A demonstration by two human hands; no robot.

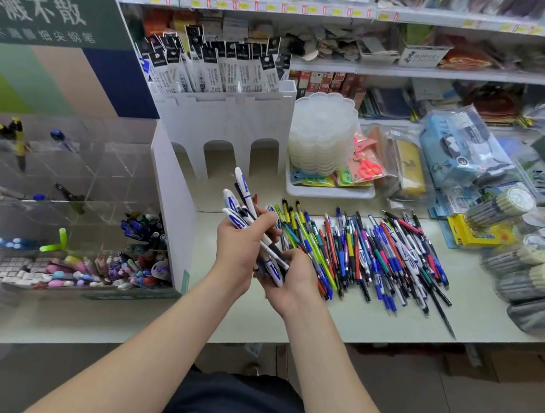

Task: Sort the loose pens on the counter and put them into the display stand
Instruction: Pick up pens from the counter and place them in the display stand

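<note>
A spread of loose pens (378,252) in blue, black, red, yellow and green lies on the pale counter (387,321). My left hand (243,243) grips a bunch of white-and-blue pens (241,199), their tips fanned up and to the left. My right hand (293,280) sits just below it and holds the lower ends of the same bunch at the pile's left edge. The clear acrylic display stand (80,184) stands at the left, with a few pens in its upper cells and many in the lower ones.
A white cardboard holder (227,116) with packaged refills stands behind my hands. A stack of clear lids in a white tray (323,134) sits to its right. Bagged goods, a yellow box and bundled pencils (529,269) crowd the right side. Shelves run behind.
</note>
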